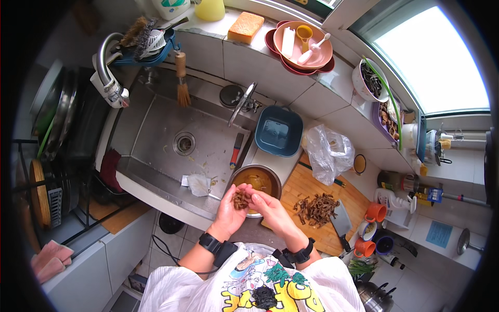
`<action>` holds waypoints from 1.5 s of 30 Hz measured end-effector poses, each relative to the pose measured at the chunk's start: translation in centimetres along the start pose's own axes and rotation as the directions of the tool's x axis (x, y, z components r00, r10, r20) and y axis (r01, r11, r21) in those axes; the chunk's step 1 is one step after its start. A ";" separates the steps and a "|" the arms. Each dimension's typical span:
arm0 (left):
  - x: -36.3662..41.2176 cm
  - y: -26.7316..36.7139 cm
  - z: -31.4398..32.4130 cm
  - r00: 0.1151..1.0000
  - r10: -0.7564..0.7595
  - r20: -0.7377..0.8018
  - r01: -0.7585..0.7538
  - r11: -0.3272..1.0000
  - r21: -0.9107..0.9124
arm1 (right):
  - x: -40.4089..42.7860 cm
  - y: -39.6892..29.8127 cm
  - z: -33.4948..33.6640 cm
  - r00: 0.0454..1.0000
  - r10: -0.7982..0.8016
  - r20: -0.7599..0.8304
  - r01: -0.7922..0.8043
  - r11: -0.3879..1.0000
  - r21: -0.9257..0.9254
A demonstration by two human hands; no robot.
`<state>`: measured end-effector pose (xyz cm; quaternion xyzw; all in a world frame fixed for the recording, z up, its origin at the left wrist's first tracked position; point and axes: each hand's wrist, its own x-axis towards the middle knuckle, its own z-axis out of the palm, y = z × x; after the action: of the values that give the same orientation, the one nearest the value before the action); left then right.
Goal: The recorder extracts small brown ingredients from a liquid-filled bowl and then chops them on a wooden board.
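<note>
My left hand [228, 212] and my right hand [271, 210] are cupped together around a small clump of dark brown strips [239, 200], perhaps soaked mushroom. Both hands are over the near side of a round metal bowl [277, 187], which holds brownish liquid [253, 177] with something pale in it. To the right, a loose pile of similar brown strips [315, 210] lies on a wooden cutting board [296, 183]. Beside that pile rests a cleaver [341, 220], its dark handle towards me. My fingers hide part of the clump and the bowl.
The steel sink [156, 132] at left contains a red-and-blue-handled tool [236, 152] and a whitish scrap [198, 185]. Behind the bowl are a tap [243, 102] and blue basin [278, 130]. A clear plastic bag [331, 154] overlaps the board; mugs [375, 213] stand to its right.
</note>
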<state>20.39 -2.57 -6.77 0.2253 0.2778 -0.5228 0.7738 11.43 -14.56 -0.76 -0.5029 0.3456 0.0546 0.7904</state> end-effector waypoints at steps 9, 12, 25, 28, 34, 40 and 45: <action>0.6 -0.7 1.0 0.993 -0.099 0.059 0.102 0.994 -0.037 | -2.4 -0.8 3.1 0.986 -0.139 -0.093 0.163 0.924 0.346; 0.5 -0.4 0.9 0.992 -0.116 0.048 0.119 0.991 -0.064 | -2.3 -1.0 4.1 0.982 -0.023 -0.189 0.083 0.945 0.316; 1.0 3.8 -0.4 0.987 -0.158 0.035 0.160 0.987 -0.035 | 2.1 5.7 -1.4 0.782 -0.530 -0.329 0.035 0.563 -0.825; 1.0 4.6 -0.4 0.988 -0.151 0.028 0.152 0.988 -0.026 | 3.3 6.1 -0.2 0.818 -0.516 -0.254 -0.039 0.391 -0.919; 0.9 5.3 -0.6 0.986 -0.169 -0.014 0.168 0.985 -0.025 | 4.5 6.5 0.0 0.891 -0.401 -0.211 -0.204 0.060 -0.977; 1.1 5.7 -0.7 0.986 -0.168 -0.015 0.167 0.985 -0.036 | 5.1 7.4 -0.4 0.918 -0.364 -0.156 -0.184 -0.042 -0.982; 1.3 5.5 -1.1 0.986 -0.165 -0.015 0.164 0.985 -0.048 | 5.1 7.9 -0.5 0.936 -0.339 -0.092 -0.092 0.017 -0.996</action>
<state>25.75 -0.85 -8.14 0.1883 0.3151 -0.5761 0.7303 11.60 -12.45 -9.93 -0.9388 0.2802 0.1306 0.1517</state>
